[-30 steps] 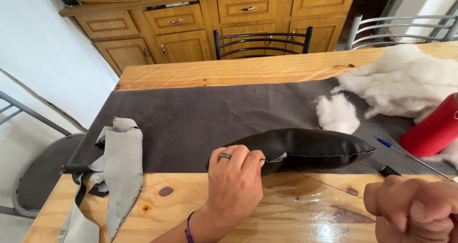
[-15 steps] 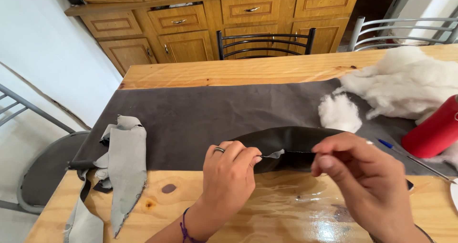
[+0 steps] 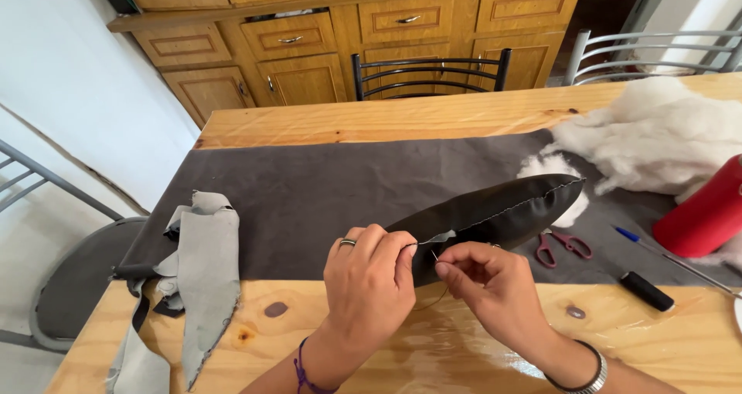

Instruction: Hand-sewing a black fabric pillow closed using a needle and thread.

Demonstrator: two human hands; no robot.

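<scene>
A long black stuffed fabric piece (image 3: 502,208) with a stitched seam lies on the dark grey cloth (image 3: 325,185) spread over the wooden table (image 3: 371,123). My left hand (image 3: 371,274), a ring on one finger, pinches the near end of the black piece at its open seam. My right hand (image 3: 483,274) is just beside it, fingertips pinched on a thin needle with dark thread trailing down to the table. The two hands almost touch at the seam.
Grey fabric scraps (image 3: 197,262) hang over the left front edge. White stuffing (image 3: 657,135), a red cone-shaped spool (image 3: 707,212), red-handled scissors (image 3: 563,245), a blue pen (image 3: 668,259) and a black thread spool (image 3: 645,291) sit at the right. Chairs stand around the table.
My right hand came in from the lower right, first over the black piece, and now pinches the needle at the seam beside my left hand. The left hand stayed on the piece.
</scene>
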